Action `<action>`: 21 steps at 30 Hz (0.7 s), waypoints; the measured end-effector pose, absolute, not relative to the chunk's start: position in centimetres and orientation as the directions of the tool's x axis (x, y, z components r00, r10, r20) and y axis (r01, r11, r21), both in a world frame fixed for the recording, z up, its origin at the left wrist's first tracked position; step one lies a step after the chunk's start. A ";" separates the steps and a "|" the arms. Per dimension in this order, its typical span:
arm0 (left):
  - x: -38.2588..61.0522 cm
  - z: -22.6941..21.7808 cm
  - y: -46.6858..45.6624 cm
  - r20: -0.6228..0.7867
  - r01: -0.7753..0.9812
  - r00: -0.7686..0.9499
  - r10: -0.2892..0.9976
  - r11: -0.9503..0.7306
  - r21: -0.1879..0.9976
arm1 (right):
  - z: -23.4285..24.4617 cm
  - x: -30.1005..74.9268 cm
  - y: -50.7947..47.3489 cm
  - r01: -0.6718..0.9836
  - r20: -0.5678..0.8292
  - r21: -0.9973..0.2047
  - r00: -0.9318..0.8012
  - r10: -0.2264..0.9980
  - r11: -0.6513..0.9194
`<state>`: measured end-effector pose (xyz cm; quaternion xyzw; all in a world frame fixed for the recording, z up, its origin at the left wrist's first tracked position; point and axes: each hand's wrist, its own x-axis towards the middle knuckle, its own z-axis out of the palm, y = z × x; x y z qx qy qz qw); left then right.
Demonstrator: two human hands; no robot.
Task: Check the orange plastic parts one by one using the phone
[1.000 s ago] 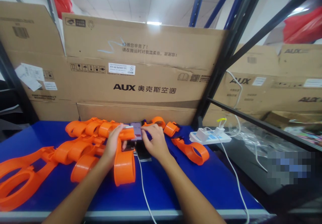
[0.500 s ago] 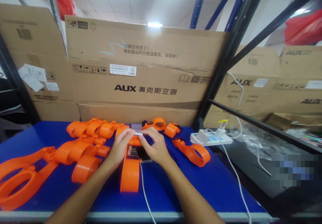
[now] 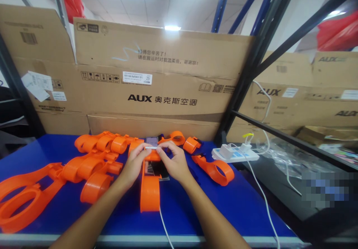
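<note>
Both my hands are together over the middle of the blue table, pinching an orange plastic band (image 3: 150,193) whose wide loop hangs toward me. Between the fingertips a thin white strip (image 3: 151,148) lies along the band's upper edge. My left hand (image 3: 135,164) is closed on the left end, its thumb by the strip. On the right end my right hand (image 3: 173,161) is closed, thumb and forefinger pressed together. Behind the band a dark, flat, shiny object (image 3: 158,168) is partly hidden. A white cable (image 3: 165,224) runs from behind the loop to the table's front edge.
Several orange looped bands (image 3: 93,167) cover the left of the blue table (image 3: 179,223); another orange band (image 3: 220,171) lies right. A small device with a screen (image 3: 151,141) stands behind my hands. A white power strip (image 3: 235,153) with plugs sits at the right edge. Cardboard (image 3: 167,81) walls the back.
The orange band has shifted slightly right, its loop now covering the cable's upper part. The white strip lies more level between my fingertips. My right hand has moved a little right.
</note>
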<state>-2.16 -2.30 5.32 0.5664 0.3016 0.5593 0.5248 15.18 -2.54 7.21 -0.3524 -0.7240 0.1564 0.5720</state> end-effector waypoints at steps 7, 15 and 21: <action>-2.1 5.6 -2.6 0.303 -0.267 0.173 0.937 -0.252 0.930 | 7.3 15.3 -2.4 0.304 0.699 -0.658 -0.094 0.709 0.689; -2.3 5.4 -2.4 0.266 -0.255 0.131 0.955 -0.227 0.940 | 7.7 15.6 -2.6 0.304 0.683 -0.679 -0.074 0.727 0.668; -2.6 5.4 -2.1 0.242 -0.277 0.047 0.969 -0.220 0.935 | 7.7 16.0 -2.4 0.278 0.668 -0.708 -0.037 0.744 0.649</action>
